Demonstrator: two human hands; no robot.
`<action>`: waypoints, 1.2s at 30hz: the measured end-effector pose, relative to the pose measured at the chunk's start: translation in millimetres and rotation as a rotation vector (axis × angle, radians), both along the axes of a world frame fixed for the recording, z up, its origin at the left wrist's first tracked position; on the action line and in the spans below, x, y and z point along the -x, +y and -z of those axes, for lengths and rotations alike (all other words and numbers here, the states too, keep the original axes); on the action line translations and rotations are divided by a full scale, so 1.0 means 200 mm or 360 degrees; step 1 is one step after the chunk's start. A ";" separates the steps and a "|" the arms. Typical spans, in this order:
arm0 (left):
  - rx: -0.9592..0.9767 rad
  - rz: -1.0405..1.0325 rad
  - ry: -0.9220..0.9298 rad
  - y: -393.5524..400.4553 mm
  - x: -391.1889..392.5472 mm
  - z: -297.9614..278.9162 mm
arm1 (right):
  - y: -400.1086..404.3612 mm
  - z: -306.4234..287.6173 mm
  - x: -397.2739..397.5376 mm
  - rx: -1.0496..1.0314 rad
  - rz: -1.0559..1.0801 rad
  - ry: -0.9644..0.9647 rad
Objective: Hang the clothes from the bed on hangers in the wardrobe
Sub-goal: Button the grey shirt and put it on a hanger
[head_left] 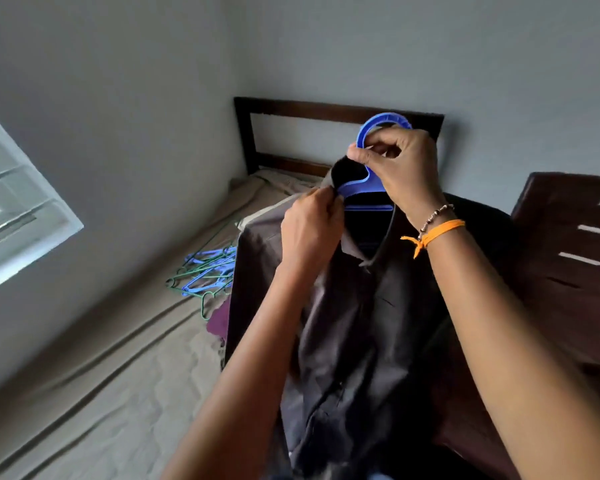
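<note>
**Shirt going onto the blue hanger**

The right hand [400, 168] grips the blue hanger [371, 157] by its hook and lifts it up, so the shirt [354, 323] can hang down straight over the bed [118, 358]. The left hand [310, 230] pinches the collar to pull it onto the hanger. The shirt is dark brown, with buttons down the front. More hangers [205, 271] lie near the bed's far edge by the wall
</note>
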State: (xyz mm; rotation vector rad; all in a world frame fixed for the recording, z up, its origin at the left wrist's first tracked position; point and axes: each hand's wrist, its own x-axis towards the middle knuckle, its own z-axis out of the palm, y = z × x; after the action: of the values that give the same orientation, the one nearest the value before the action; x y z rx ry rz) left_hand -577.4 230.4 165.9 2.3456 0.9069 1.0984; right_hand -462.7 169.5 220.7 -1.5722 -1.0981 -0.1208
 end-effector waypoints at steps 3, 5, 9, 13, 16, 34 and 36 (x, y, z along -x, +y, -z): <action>-0.0083 0.0324 -0.0066 -0.15 -0.08 -0.11 | -0.23 -0.12 -0.03 0.0016 0.0189 -0.0033; -0.0119 0.0519 -0.0080 -0.24 -0.13 -0.16 | -0.39 -0.19 -0.05 0.0026 0.0334 -0.0071; -0.0246 0.0887 -0.0080 -0.45 -0.22 -0.27 | -0.74 -0.30 -0.08 0.0021 0.0629 -0.0146; -0.0225 0.1159 -0.0192 -0.71 -0.30 -0.35 | -1.14 -0.40 -0.08 -0.0065 0.0942 -0.0251; -0.0282 0.1259 -0.0115 -0.93 -0.39 -0.36 | -1.48 -0.46 -0.06 -0.0051 0.1075 -0.0224; -0.0639 0.2151 -0.0026 -3.27 -0.04 -0.20 | -3.73 -0.22 1.09 -0.0148 0.1753 0.0260; -0.0622 0.2262 -0.0015 -3.53 0.02 -0.19 | -4.00 -0.16 1.28 0.0077 0.1946 0.0239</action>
State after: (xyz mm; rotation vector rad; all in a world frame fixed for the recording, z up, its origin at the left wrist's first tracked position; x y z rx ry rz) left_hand -581.4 -476.2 203.9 2.3494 -1.0165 0.6092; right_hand -718.9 -631.0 253.6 -2.0528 0.1022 -0.7711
